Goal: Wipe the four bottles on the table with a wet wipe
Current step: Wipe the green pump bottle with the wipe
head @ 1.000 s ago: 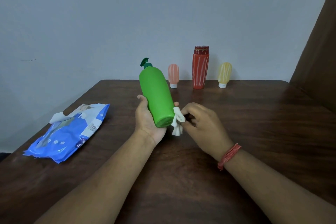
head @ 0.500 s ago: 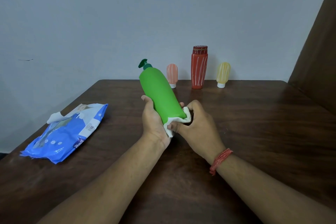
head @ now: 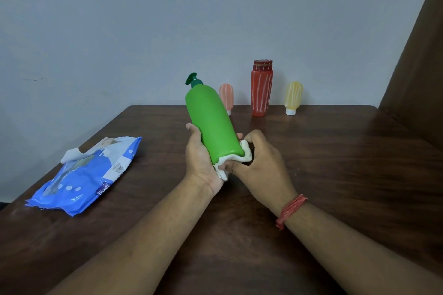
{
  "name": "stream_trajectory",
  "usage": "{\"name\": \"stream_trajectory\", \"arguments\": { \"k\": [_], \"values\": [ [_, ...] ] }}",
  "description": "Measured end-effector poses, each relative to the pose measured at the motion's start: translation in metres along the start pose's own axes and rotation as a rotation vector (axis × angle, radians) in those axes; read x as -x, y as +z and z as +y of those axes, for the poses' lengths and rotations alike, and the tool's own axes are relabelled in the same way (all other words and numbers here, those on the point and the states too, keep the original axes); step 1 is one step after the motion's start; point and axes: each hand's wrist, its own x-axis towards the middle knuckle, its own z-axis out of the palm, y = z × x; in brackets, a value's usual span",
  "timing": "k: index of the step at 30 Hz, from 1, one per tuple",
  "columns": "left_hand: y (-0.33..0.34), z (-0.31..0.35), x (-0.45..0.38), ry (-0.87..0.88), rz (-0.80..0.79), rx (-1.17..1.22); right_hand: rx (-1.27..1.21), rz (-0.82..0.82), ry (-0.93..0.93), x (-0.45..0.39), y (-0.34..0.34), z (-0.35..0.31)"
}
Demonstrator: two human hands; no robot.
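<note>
My left hand grips a green pump bottle near its base and holds it tilted, with the pump pointing up and away. My right hand presses a crumpled white wet wipe against the underside of the bottle's base. At the back of the table stand a small pink tube, a tall red striped bottle and a small yellow tube, all upright and apart from each other.
A blue pack of wet wipes lies at the left of the dark wooden table, with one wipe poking out of its top. A brown panel rises along the right side. A grey wall is behind the table.
My right hand has brought the wipe from beside the bottle to under its base. The bottle has tilted a little more to the left.
</note>
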Motion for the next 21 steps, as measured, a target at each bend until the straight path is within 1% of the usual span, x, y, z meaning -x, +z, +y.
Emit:
{"name": "stream_trajectory", "arguments": {
  "k": [3,7,9,11,13,17,21],
  "values": [
    [-0.005,0.004,-0.002,-0.014,-0.036,-0.053,-0.027,-0.027,-0.019,-0.003,0.0,0.005],
    [-0.015,0.013,-0.005,0.029,-0.105,-0.096,-0.053,-0.153,-0.036,-0.007,-0.006,0.013],
    [-0.019,0.017,-0.006,0.042,-0.147,-0.125,-0.125,-0.213,-0.021,-0.008,-0.01,0.016],
    [-0.023,0.021,-0.007,0.044,-0.189,-0.187,-0.219,-0.235,-0.007,-0.011,-0.013,0.02],
    [-0.024,0.022,-0.008,0.046,-0.227,-0.284,-0.291,-0.184,0.012,-0.016,-0.014,0.024],
    [-0.026,0.013,-0.006,-0.026,-0.3,-0.55,-0.403,0.044,0.059,-0.028,-0.022,0.031],
    [-0.025,0.006,-0.004,-0.048,-0.392,-0.674,-0.525,0.269,0.111,-0.035,-0.032,0.033]
  ]
}}
